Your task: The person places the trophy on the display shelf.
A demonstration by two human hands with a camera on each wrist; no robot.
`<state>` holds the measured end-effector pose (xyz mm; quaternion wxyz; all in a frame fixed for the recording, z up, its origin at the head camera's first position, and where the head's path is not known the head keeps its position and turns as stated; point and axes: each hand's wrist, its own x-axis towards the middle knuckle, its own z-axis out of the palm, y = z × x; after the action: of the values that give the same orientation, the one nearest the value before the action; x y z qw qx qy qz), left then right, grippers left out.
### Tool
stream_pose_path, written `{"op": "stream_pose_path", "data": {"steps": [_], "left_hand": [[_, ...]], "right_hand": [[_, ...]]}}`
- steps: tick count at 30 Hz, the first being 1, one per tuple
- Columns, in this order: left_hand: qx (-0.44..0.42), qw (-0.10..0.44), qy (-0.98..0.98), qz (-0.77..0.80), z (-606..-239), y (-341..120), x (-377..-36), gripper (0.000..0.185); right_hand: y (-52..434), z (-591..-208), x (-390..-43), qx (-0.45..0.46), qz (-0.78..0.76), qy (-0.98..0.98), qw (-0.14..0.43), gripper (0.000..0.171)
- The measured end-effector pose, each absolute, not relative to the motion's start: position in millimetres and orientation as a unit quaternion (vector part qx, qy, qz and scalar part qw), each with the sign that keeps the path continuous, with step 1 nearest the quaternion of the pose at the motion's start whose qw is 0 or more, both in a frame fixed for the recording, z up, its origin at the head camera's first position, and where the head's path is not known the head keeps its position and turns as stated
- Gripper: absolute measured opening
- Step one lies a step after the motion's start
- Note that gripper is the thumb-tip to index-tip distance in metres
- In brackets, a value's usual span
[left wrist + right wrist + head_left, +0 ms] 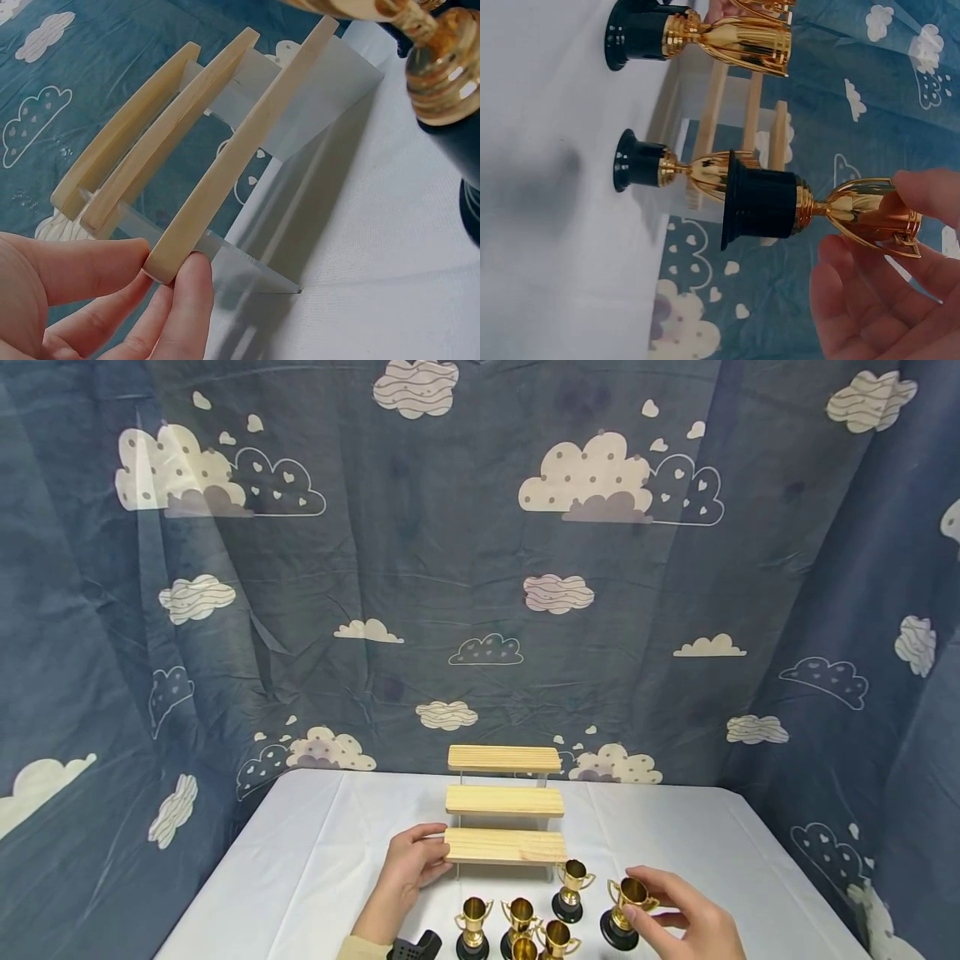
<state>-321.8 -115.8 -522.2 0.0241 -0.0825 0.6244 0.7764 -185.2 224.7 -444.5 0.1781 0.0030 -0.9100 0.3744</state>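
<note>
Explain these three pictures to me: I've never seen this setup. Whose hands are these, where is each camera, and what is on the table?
No machine here: a person works with bare hands, wearing one camera on the head and one on each wrist. The wide picture is the head view. On the white table stands a three-step wooden stand, with small gold trophies on black bases in front. The left hand holds the end of the lowest step; the left wrist view shows that grip close up. The right hand pinches the cup of one trophy, seen sideways in the right wrist view.
</note>
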Motion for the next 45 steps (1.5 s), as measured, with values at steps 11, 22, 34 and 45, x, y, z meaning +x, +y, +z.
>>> {"op": "stream_pose_path", "data": {"steps": [11,22,34,45], "left_hand": [[-0.088,0.033,0.626,0.774,-523.1,-114.5,-323.3,0.052],[-0.086,0.040,0.630,0.771,-523.1,-113.8,-322.0,0.054],[-0.073,0.033,0.633,0.770,-528.1,-114.5,-323.9,0.054],[-0.077,0.033,0.637,0.766,-526.1,-116.2,-324.3,0.054]], "right_hand": [[224.4,-426.5,-190.4,0.009,0.388,-0.907,0.164,0.040],[224.0,-415.4,-201.3,0.074,0.369,-0.901,0.214,0.037],[214.5,-404.1,-209.8,0.140,0.361,-0.885,0.257,0.037],[202.0,-385.0,-218.2,0.185,0.364,-0.868,0.281,0.040]]}}
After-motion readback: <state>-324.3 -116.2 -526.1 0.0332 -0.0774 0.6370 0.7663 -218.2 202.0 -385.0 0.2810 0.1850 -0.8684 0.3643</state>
